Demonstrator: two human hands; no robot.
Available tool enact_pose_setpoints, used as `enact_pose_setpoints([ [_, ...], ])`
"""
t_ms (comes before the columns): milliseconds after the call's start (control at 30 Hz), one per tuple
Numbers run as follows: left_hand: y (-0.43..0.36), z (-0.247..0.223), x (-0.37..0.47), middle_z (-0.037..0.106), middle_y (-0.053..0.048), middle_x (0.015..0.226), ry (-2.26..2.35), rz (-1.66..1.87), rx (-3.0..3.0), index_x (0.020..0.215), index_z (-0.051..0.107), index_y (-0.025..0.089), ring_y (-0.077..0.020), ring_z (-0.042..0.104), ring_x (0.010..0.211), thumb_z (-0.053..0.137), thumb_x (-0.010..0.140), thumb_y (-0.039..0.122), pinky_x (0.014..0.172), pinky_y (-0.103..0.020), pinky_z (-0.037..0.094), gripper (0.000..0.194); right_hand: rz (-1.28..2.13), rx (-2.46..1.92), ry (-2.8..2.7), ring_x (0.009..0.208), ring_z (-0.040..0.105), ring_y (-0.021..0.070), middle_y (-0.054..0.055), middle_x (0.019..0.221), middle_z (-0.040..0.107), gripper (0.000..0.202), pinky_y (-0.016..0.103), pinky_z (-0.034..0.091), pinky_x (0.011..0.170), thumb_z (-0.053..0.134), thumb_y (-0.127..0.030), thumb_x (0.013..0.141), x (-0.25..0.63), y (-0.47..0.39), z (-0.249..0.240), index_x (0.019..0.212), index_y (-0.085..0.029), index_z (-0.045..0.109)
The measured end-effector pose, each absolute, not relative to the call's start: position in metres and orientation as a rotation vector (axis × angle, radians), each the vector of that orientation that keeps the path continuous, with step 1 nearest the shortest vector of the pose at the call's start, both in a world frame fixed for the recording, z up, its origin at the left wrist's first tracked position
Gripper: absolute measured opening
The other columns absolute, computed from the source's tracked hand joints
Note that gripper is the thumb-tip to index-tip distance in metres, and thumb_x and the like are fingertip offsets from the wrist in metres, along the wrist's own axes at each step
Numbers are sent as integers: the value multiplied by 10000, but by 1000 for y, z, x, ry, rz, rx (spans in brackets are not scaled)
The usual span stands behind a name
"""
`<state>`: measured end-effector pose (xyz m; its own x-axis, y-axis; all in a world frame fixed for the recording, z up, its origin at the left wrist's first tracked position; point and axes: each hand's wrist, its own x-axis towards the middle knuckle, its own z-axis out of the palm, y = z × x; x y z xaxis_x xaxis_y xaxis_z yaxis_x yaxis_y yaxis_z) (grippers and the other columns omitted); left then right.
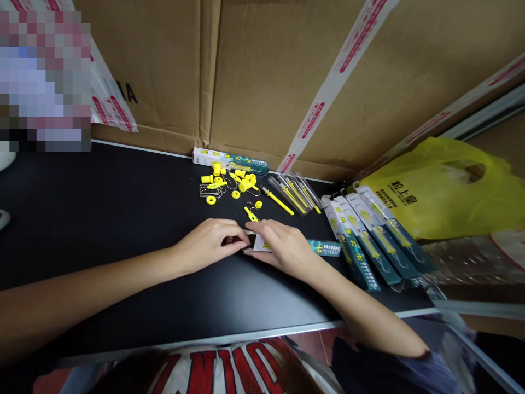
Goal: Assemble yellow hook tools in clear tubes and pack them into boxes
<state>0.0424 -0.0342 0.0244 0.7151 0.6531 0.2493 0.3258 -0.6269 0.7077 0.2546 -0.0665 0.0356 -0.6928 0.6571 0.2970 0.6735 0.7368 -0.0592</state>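
Observation:
My right hand is wrapped over a narrow white-and-teal cardboard box lying on the black table. At the box's left end, the fingers of my left hand are pinched together at what looks like its end flap; my fingers partly hide this spot. Just beyond my hands lie a small yellow hook piece, a yellow ring-shaped cap and a tiny spring. Farther back is a loose pile of yellow caps and metal hooks.
A similar box lies against the cardboard wall. Several clear tubes with yellow rods and one yellow rod lie right of the pile. Several closed boxes rest at the right, beside a yellow plastic bag.

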Motion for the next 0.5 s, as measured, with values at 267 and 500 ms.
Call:
enact_pose_setpoints([
  [267,-25,17,39,698,18,840,916,803,2164,883,699,186,-88,572,636,585,864,221,627,-199,430,120,-88,-1264,-2627,795,652,225,84,916,669,420,297,469,638,512,-546,873,260,-58,32,1052,-166,514],
  [500,-32,13,42,672,-19,886,769,871,2261,832,685,166,-123,623,806,575,865,157,716,-218,453,116,-84,-1241,-2635,716,640,190,62,856,654,393,269,415,574,472,-549,895,258,-58,32,991,-169,508],
])
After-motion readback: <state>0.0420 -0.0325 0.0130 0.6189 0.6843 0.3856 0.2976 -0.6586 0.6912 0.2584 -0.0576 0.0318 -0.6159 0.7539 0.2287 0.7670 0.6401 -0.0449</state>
